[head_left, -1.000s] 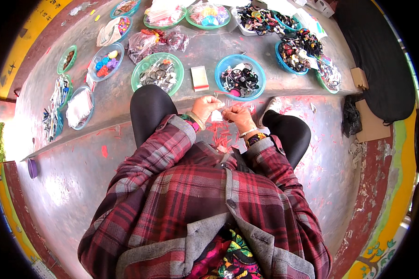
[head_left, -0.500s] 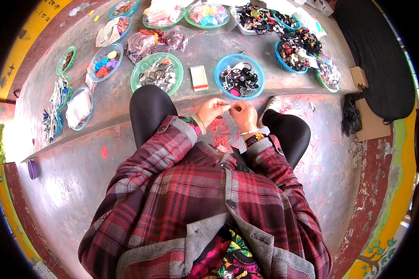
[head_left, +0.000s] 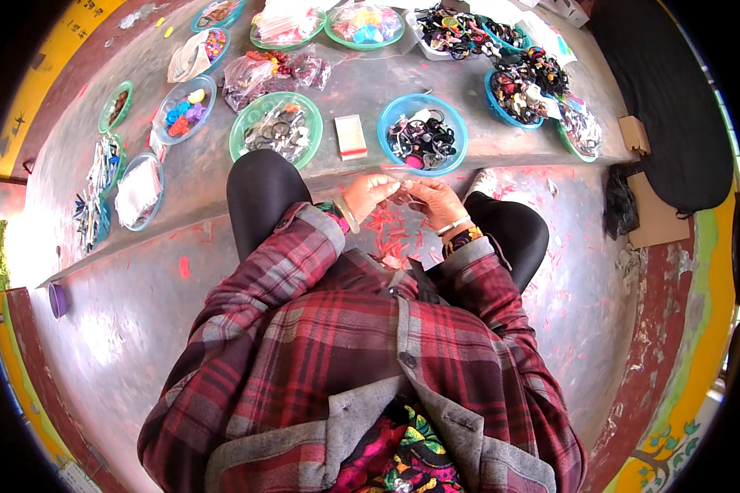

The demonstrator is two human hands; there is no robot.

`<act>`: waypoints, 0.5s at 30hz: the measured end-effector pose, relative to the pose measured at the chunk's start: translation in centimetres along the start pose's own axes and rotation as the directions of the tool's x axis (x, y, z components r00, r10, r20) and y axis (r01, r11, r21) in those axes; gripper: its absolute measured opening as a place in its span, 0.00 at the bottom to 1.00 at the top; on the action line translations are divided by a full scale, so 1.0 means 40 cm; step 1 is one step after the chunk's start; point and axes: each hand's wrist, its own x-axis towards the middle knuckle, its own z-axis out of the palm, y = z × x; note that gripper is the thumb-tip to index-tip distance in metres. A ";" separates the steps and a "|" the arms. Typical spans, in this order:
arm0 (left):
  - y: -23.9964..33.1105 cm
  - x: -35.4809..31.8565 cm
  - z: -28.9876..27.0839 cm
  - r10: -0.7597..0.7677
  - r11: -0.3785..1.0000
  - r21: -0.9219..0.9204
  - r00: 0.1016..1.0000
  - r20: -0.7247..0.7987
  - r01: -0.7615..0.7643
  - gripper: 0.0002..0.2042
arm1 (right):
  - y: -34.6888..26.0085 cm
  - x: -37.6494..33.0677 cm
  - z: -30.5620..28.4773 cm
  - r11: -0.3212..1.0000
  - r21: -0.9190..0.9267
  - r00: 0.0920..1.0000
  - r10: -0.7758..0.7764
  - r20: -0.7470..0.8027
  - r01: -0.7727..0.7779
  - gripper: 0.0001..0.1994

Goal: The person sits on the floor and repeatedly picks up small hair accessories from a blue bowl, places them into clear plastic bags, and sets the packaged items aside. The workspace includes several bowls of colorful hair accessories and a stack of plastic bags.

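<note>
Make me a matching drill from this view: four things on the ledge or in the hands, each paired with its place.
Things:
1. green bowl
2. blue bowl
3. small white box
4. clear packet

Places:
A. between the two bowls
B. held between left hand and right hand
C. above the person's left knee
D. just beyond the hands, filled with dark hair ties

Pairs: 1-C, 2-D, 3-A, 4-B

Plaid sleeves [head_left: 304, 271], centre frame: soft woven cloth, matt. Blue bowl [head_left: 422, 135], upper centre: smooth glossy plastic. Floor [head_left: 140, 320], lower left: rough, paint-flecked concrete, dull sheen.
</note>
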 end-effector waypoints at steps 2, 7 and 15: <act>0.008 0.001 0.008 0.012 1.000 0.005 1.000 0.026 -0.012 0.11 | 0.023 0.016 -0.017 0.994 -0.070 0.996 -0.084 -0.042 0.081 0.05; 0.004 0.002 0.002 -0.070 0.997 0.003 0.996 -0.063 0.071 0.10 | 0.030 0.023 -0.006 0.952 -0.216 0.973 -0.228 -0.036 0.215 0.05; -0.014 0.007 -0.003 -0.061 0.990 -0.130 0.990 -0.130 0.044 0.08 | 0.037 0.025 0.003 0.951 -0.145 0.959 -0.281 -0.037 0.273 0.02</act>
